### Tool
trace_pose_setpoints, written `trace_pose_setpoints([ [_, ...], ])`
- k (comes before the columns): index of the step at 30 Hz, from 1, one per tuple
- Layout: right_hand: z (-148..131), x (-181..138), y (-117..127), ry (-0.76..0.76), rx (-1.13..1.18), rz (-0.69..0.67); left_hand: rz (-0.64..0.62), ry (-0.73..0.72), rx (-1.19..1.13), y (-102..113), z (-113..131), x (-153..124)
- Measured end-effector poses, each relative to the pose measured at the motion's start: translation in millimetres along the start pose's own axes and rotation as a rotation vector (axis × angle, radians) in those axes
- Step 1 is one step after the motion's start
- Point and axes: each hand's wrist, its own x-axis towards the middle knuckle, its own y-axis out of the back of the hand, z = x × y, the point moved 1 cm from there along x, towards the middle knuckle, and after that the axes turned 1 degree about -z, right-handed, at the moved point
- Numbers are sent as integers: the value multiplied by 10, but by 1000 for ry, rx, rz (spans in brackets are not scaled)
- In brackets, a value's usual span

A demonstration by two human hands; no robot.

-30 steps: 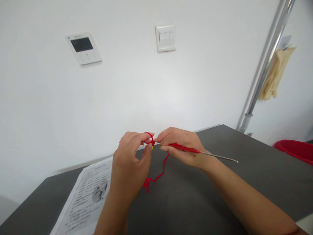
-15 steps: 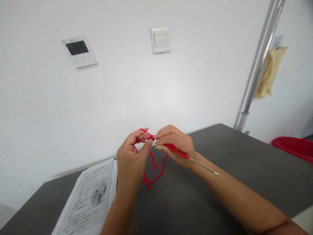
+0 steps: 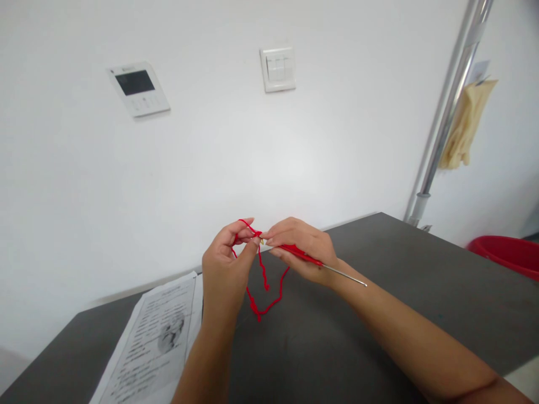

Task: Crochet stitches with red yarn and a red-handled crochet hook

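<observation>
Bare dark table (image 3: 379, 314) right of hands; printed sheet (image 3: 155, 342) left; pole (image 3: 446, 118) far right.

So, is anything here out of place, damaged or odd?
Nothing stands out. The left hand pinches red yarn, the right hand holds a hook, and the paper lies flat on the table.

Bright even light, soft shadows, sharp focus, edges bowed
</observation>
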Motion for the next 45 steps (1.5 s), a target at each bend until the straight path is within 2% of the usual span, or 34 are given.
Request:
trace_pose_setpoints([
  [4,47,-29,-11,125,-48,6,-26,53,-125,26,27,30],
  [8,96,-94,-38,316,-216,-19,-128,223,-319,26,56,80],
  [10,99,-136,-87,314,-278,-5,-123,256,-397,-15,49,75],
  [13,73,-189,-189,202,-330,72,-52,187,-440,-113,-2,19],
  [17,15,-207,-282,90,-403,98,25,0,-187,-175,-76,-55],
  [23,-18,-115,-206,-31,-356,31,37,-281,327,-29,-73,26],
  [29,-59,-14,-87,-93,-227,-104,41,-357,466,98,-137,142],
  [34,-113,54,33,-141,-224,-234,-4,-390,499,84,-177,166],
  [37,-136,105,122,-288,-121,-266,-31,-326,440,84,-150,169],
  [40,-99,110,161,-566,103,-176,-124,-99,175,131,-125,190],
  [42,-42,76,140,-675,248,-105,-240,76,-33,173,-114,211],
  [44,17,35,99,-617,325,-72,-331,195,-163,210,-98,229],
  [45,40,17,79,-525,340,-70,-367,234,-204,223,-88,235],
])
